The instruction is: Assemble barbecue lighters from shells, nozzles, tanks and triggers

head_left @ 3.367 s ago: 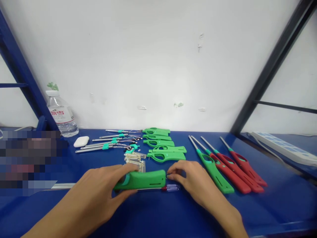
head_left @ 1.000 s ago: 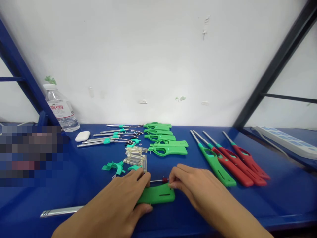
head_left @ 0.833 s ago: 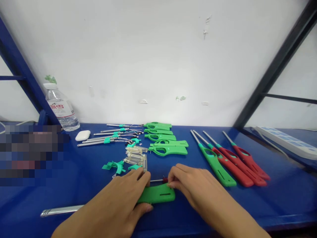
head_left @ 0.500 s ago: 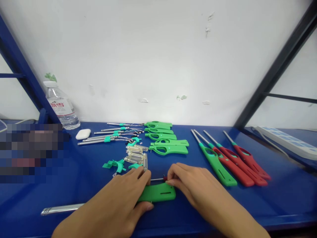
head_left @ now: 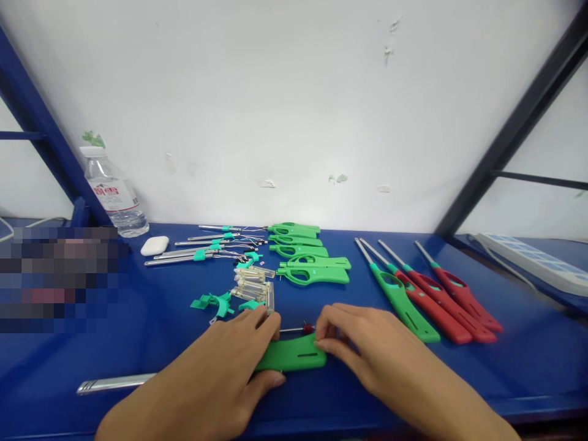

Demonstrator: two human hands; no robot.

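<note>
A green gas lighter (head_left: 294, 355) lies flat near the table's front edge. Its metal tube (head_left: 114, 384) sticks out leftward from under my left forearm. My left hand (head_left: 239, 367) is closed over the lighter's grip, thumb along the near side. At the right end of the handle, my right hand (head_left: 349, 337) pinches with thumb and fingertips touching the corner; anything small between them is hidden. Just behind the lighter lies a screwdriver (head_left: 294, 331) with a thin metal shaft and a dark red part, partly covered by both hands.
Several clear fuel tanks (head_left: 252, 285) and turquoise plastic parts (head_left: 223, 304) lie beyond my hands. Farther back are metal tubes with wires (head_left: 179, 260) and green lighter shells (head_left: 316, 275). Lighters (head_left: 441, 306) lie right. A water bottle (head_left: 117, 199) and white case (head_left: 155, 246) stand left.
My right hand has shifted slightly right and its fingertips now sit at the handle's end corner. More of the screwdriver's red part shows. My left hand keeps its hold.
</note>
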